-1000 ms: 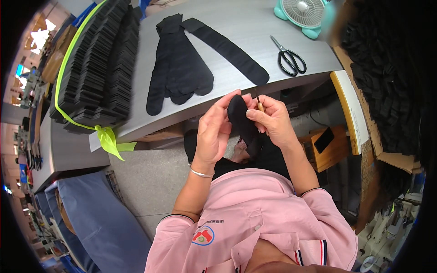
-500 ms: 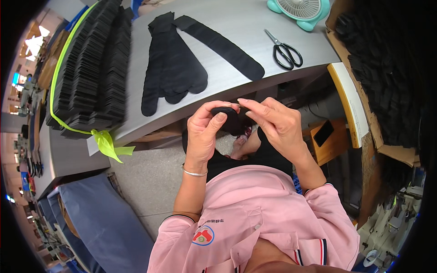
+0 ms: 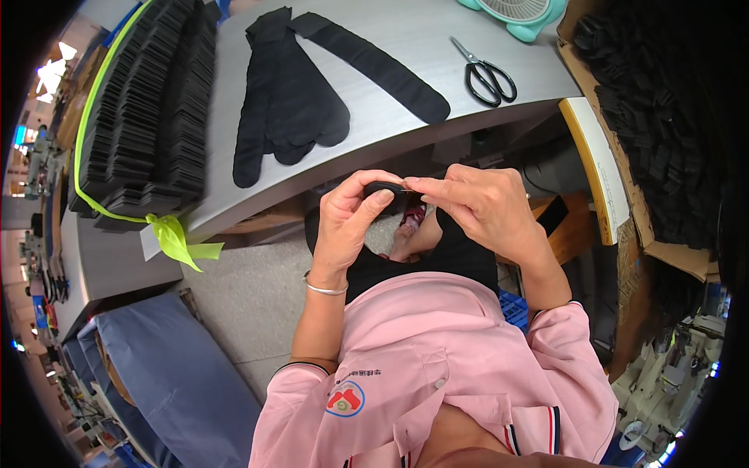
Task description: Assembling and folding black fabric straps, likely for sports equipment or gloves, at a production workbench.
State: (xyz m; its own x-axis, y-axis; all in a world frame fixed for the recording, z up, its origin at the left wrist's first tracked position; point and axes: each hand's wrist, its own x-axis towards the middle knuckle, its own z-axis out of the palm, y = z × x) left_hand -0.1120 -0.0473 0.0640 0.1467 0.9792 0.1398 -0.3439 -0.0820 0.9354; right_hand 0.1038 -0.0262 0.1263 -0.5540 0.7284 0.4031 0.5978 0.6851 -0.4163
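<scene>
1. A small black fabric piece (image 3: 388,189) was held just below the near edge of the grey table (image 3: 437,47), between both hands, at about the centre of the view.
2. The left hand (image 3: 351,222) was curled around the piece from 7 o'clock, thumb and forefinger closed on its left end.
3. The right hand (image 3: 480,204) was brought in from 4 o'clock, its fingertips pinched shut on the piece's right end; whether anything else was gripped there could not be told.
4. A handling step on the piece appeared to be in hand, judged as folding or turning; the next move would call for a steady pinch from both sides.
5. Flat black socks (image 3: 292,101) were laid out at 11 o'clock, beside a tied stack of black pieces (image 3: 148,117) at 10 o'clock.
6. Scissors (image 3: 488,74) were left at 1 o'clock, near a teal fan (image 3: 519,12).
</scene>
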